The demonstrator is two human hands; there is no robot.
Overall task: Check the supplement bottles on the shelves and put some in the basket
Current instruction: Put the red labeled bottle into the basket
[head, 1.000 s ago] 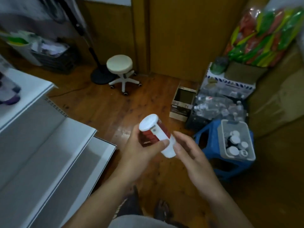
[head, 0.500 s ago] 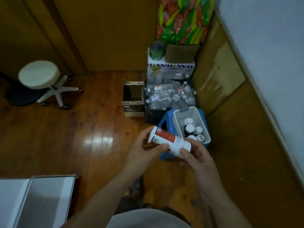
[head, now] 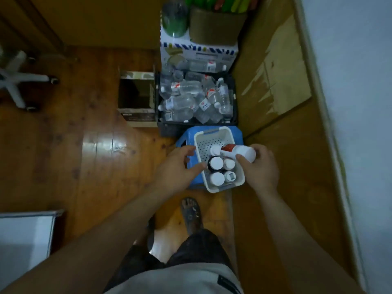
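Observation:
A white perforated basket [head: 212, 136] sits on a blue plastic stool [head: 186, 136]. Several supplement bottles with white caps [head: 216, 163] stand upright in its near half. My right hand [head: 261, 168] grips a white bottle with a red label [head: 235, 152] by its base and holds it on its side over the basket, cap pointing left. My left hand [head: 178, 166] hovers at the basket's left edge with fingers loosely curled and holds nothing.
A dark crate of clear plastic water bottles [head: 195, 98] stands just behind the stool, with an open cardboard box [head: 135, 102] to its left. A white shelf corner [head: 25, 234] is at lower left. A stool on castors [head: 17, 79] stands far left. A wooden wall panel [head: 275, 85] runs along the right.
My view has turned down and right toward the basket. The bottle passed from both hands into my right hand alone and moved over the basket; my left hand let go.

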